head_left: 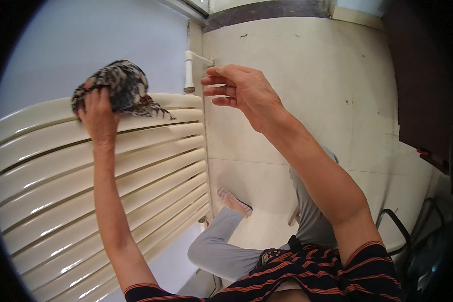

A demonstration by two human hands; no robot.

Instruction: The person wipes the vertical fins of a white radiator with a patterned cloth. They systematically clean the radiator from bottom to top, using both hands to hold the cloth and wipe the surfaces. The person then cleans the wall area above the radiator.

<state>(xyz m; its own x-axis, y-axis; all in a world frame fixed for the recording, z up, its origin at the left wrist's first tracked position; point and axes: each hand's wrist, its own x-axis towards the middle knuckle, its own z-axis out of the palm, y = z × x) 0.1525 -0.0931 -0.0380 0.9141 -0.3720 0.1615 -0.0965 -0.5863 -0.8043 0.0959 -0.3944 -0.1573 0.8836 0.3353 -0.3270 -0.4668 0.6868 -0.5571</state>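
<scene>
A bunched patterned cloth (126,85) in black, white and a little red is gripped by my left hand (98,117). The cloth lies against the upper end of a cream-coloured radiator (151,145) with long glossy tubes, partly over the pale wall (98,34) beyond it. My left fingertips are partly buried in its folds. My right hand (245,92) is held up over the pale floor, to the right of the radiator, with its fingers slightly bent and a little apart. It holds nothing.
A white pipe (188,71) joins the radiator near the wall corner. Pale floor tiles (249,147) lie below, with my foot in a striped slipper (236,200) near the radiator. A dark brown piece of furniture (422,87) stands at the right, and a black metal frame (400,226) lower right.
</scene>
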